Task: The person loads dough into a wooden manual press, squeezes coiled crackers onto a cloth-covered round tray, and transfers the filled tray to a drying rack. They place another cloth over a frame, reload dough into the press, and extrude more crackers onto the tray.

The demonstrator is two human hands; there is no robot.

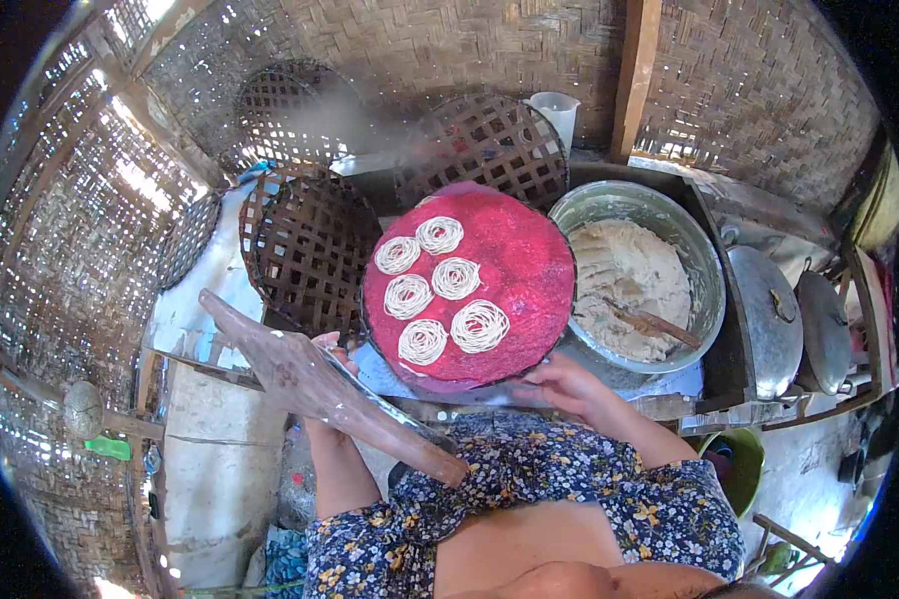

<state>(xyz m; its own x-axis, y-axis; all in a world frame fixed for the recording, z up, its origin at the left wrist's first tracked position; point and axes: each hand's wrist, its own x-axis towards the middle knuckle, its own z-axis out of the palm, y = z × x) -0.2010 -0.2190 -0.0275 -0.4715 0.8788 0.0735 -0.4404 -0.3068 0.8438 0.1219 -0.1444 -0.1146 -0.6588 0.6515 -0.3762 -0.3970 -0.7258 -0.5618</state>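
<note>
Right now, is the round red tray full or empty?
Partly filled: pale coils sit mostly toward the left of the red tray, whose right side is bare.

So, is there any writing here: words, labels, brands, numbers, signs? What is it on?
None: no readable text anywhere in this view.
Pink round surface and the noodle-like coils on it: no lettering visible.
Large basin: none that I can make out.
Pale container at the back: any markings are too small or blurred to read.
</note>
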